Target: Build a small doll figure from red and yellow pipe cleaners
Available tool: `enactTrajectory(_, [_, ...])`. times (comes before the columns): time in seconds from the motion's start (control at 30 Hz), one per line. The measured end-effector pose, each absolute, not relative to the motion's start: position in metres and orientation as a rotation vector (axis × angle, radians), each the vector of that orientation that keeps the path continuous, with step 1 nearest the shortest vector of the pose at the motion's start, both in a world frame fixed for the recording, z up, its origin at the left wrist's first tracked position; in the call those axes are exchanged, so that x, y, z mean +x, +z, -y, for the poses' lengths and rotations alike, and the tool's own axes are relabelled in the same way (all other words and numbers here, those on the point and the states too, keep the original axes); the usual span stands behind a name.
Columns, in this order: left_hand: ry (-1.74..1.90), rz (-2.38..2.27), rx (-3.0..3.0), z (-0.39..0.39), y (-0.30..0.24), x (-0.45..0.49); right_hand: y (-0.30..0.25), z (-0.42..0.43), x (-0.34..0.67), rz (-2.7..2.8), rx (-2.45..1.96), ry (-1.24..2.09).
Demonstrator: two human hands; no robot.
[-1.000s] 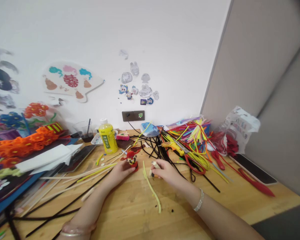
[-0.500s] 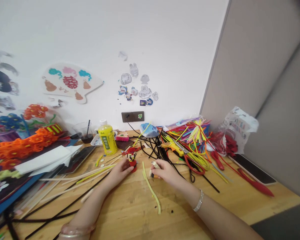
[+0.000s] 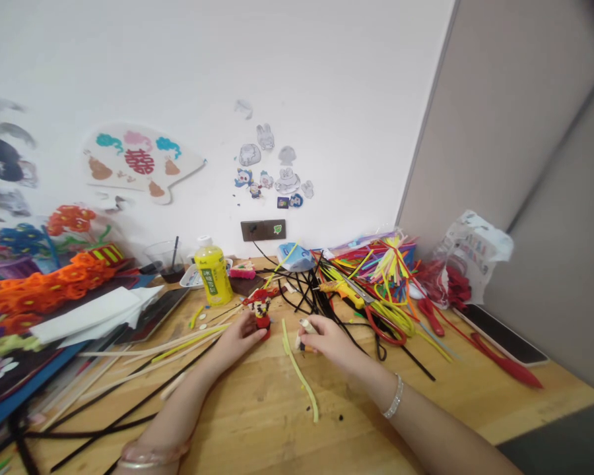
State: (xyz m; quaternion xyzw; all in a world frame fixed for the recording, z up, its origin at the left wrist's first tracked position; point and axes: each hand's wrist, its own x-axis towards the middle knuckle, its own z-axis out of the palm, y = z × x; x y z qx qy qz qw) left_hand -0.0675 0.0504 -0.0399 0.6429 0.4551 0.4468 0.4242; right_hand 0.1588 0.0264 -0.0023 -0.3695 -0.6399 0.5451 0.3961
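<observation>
At the front edge of the clutter on the wooden workbench (image 3: 250,412), a small red pipe-cleaner figure (image 3: 261,311) stands upright, its base inside the left hand (image 3: 235,340). That hand is mostly closed, fingers curled against the figure's lower body. Grip force: cannot tell.

The right hand (image 3: 329,340) is near-closed in a pinch on a short cream-tipped piece (image 3: 305,326), just beside the figure but not touching it. The piece's lower end is partly hidden by the fingers.

A yellow-green chenille strip (image 3: 297,373) lies between the hands and runs toward the person.

Risks:
- Figure looks small and top-heavy. Loosening the left hand could tip it.
- Short piece is held only at the fingertips, so a slip could drop it onto the strip.
- Black chenille stems (image 3: 307,297) sit just behind the right hand and could snag on a wide move.
- Yellow glue gun (image 3: 341,292) rests on that pile. Hot or cold: cannot tell. If hot, a reach across it risks a burn.
- Red-handled scissors (image 3: 383,332) lie nearby, blades toward the gun.
</observation>
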Motion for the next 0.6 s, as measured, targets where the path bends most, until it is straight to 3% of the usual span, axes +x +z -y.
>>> enactTrajectory(0.6, [1.171,-1.189,1.661,-0.0529,-0.0398,-0.0711,-0.0027,-0.0268,0.1591,1.63,-0.947,1.383])
